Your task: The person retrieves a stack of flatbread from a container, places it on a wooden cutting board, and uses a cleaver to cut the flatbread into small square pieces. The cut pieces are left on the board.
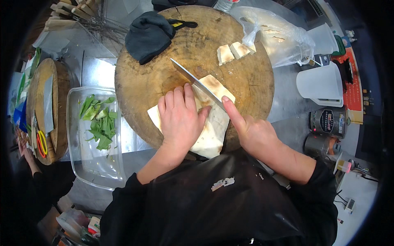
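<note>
A round wooden chopping block [252, 77] lies before me with browned flatbread [212, 140] on its near side. My left hand [180, 118] presses flat on the bread, fingers pointing away from me. My right hand [255, 129] grips a knife, its index finger stretched along the blade's spine; the handle is hidden under the hand. The knife blade [197, 81] slants across the bread just beside my left fingertips. A strip of bread [217, 87] shows on the blade's far side. Several cut bread pieces [235, 52] sit at the block's upper right.
Left of the block stands a clear plastic tub [95, 166] with green leaves [103, 129]. A dark cloth cap [149, 37] and a plastic bag of flatbread [277, 40] rest at the block's far edge. Another person's hand [26, 150] shows at far left, near a second block [60, 92] bearing scissors [41, 143].
</note>
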`<act>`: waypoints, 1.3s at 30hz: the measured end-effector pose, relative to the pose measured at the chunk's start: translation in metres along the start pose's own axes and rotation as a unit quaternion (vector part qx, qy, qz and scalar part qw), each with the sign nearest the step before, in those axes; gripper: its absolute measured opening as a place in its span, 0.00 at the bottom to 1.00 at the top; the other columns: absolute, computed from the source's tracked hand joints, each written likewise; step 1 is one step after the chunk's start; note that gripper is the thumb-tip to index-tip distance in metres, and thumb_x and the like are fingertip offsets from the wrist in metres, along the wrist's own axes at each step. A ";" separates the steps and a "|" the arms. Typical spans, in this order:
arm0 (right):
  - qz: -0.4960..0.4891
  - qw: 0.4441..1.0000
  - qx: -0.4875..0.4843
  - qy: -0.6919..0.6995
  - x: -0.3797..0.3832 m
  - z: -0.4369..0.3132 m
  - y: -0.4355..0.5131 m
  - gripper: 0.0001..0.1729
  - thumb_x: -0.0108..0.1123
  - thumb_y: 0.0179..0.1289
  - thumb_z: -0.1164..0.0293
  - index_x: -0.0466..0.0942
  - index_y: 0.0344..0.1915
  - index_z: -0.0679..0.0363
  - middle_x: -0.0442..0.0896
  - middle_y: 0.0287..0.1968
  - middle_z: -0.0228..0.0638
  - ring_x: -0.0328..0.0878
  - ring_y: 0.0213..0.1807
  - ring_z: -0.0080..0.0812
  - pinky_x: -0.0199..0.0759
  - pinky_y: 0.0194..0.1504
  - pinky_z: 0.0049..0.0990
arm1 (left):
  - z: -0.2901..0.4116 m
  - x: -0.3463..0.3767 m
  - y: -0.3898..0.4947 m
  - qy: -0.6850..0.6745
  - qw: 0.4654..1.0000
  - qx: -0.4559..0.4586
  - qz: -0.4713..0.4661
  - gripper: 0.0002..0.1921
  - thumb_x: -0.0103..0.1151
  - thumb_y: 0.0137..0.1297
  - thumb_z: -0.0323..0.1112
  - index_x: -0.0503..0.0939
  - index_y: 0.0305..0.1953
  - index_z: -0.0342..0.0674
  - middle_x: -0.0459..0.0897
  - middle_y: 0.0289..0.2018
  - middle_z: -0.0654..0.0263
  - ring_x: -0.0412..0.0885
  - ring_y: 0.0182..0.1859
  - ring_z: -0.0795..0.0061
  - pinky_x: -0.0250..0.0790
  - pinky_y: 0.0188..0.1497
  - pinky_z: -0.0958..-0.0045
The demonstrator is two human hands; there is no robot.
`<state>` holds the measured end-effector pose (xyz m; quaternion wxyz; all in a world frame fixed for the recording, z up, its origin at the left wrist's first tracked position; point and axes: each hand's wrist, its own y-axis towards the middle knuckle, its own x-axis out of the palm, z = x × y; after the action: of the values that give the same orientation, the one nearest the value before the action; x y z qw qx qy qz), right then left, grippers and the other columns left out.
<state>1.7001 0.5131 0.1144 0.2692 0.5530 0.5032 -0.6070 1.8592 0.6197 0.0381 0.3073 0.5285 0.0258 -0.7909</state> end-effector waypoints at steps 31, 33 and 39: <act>-0.024 0.971 0.128 0.198 0.008 0.014 -0.107 0.43 0.67 0.56 0.71 0.57 0.71 0.52 0.78 0.44 0.44 0.79 0.43 0.46 0.76 0.42 0.40 | -0.002 0.002 -0.001 0.005 1.000 0.015 0.002 0.35 0.69 0.53 0.46 0.71 0.58 0.30 0.76 0.48 0.54 0.72 0.52 0.57 0.59 0.58 0.59; 0.037 0.972 0.120 0.199 0.018 0.020 -0.123 0.41 0.67 0.58 0.69 0.59 0.69 0.53 0.78 0.43 0.44 0.79 0.41 0.47 0.76 0.41 0.40 | -0.003 0.004 -0.002 -0.003 1.000 0.019 0.012 0.34 0.70 0.52 0.44 0.71 0.57 0.31 0.76 0.48 0.54 0.72 0.52 0.57 0.59 0.58 0.59; 0.144 0.972 0.055 0.180 0.031 0.039 -0.121 0.35 0.68 0.58 0.66 0.66 0.65 0.55 0.79 0.39 0.42 0.80 0.35 0.47 0.76 0.35 0.38 | 0.003 0.006 -0.005 0.021 0.999 0.007 0.026 0.33 0.71 0.50 0.44 0.71 0.54 0.33 0.76 0.45 0.56 0.72 0.49 0.59 0.60 0.56 0.59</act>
<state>1.5698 0.5267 0.1185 0.2276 0.7338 0.4248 -0.4788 1.8528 0.6201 0.0327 0.3234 0.5480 0.0127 -0.7713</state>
